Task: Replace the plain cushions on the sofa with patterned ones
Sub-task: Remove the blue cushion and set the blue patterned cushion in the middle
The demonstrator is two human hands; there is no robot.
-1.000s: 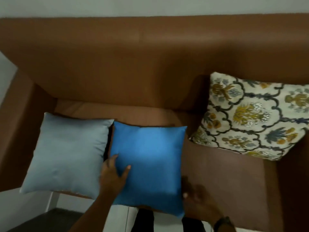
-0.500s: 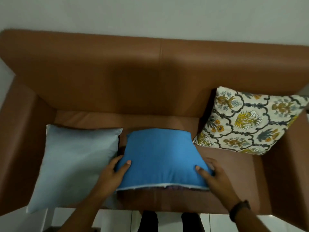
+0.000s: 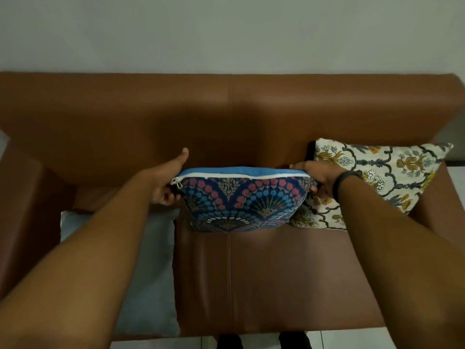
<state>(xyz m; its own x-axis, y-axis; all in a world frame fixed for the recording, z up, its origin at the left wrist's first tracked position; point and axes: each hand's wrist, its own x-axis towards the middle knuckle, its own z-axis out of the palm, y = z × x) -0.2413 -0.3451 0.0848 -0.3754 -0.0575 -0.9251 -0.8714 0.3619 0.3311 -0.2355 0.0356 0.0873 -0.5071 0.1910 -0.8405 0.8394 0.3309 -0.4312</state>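
A cushion (image 3: 241, 202) with a dark blue, pink and light blue patterned face and a plain blue back stands on edge in the middle of the brown sofa (image 3: 251, 117), its white zipper on top. My left hand (image 3: 167, 183) grips its left corner, thumb raised. My right hand (image 3: 318, 180), a black band on its wrist, grips the right corner. A cream floral cushion (image 3: 377, 182) leans at the sofa's right end, touching the held one. A plain light grey-blue cushion (image 3: 151, 273) lies flat on the left seat, partly hidden by my left arm.
The sofa's armrests (image 3: 25, 210) close in both ends. A pale wall (image 3: 226, 34) rises behind the backrest. White floor tiles (image 3: 352, 341) and my dark feet show at the bottom edge, in front of the seat (image 3: 276, 273).
Both hands lifted the blue cushion off the seat, turned it so its patterned side faces me, and moved it back toward the backrest. The view tilted upward.
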